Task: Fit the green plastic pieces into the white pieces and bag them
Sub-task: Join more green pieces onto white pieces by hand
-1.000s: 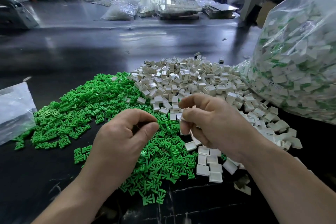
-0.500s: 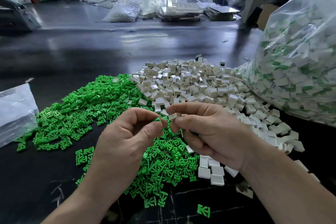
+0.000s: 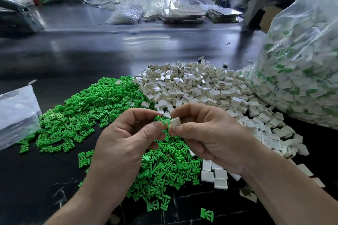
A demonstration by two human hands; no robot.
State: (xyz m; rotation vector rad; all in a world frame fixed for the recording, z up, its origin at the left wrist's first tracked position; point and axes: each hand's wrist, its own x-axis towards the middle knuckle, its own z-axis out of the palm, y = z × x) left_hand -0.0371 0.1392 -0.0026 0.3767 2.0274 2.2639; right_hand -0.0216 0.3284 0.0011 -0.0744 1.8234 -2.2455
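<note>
Two hands work just above the near edge of the dark desk (image 3: 95,51). The left hand (image 3: 124,144) pinches one green piece (image 3: 158,119) between thumb and forefinger, the other fingers (image 3: 139,115) curled in. The right hand (image 3: 206,139) pinches one white piece (image 3: 175,122) the same way. The two pieces are just beside each other, nearly touching, held in the air over the heaps.

The green piece sticks out of the left fingertips towards the white one, its long axis running roughly side to side along the near edge; the fingers hide most of it. The white piece is a small square, tilted, with one broad face turned up and towards the person.

Below them lie two heaps, each far too many to count: a green heap (image 3: 87,111) spreading towards the desk's left edge and a white heap (image 3: 197,86) towards the right, meeting in the middle. Four white squares (image 3: 214,175) lie flat together under the right wrist, and one stray green piece (image 3: 206,214) lies alone by the near edge.

One big clear bag (image 3: 301,71), stuffed with white and green parts, stands at the right edge. One flat clear bag (image 3: 16,113) lies at the left edge.
</note>
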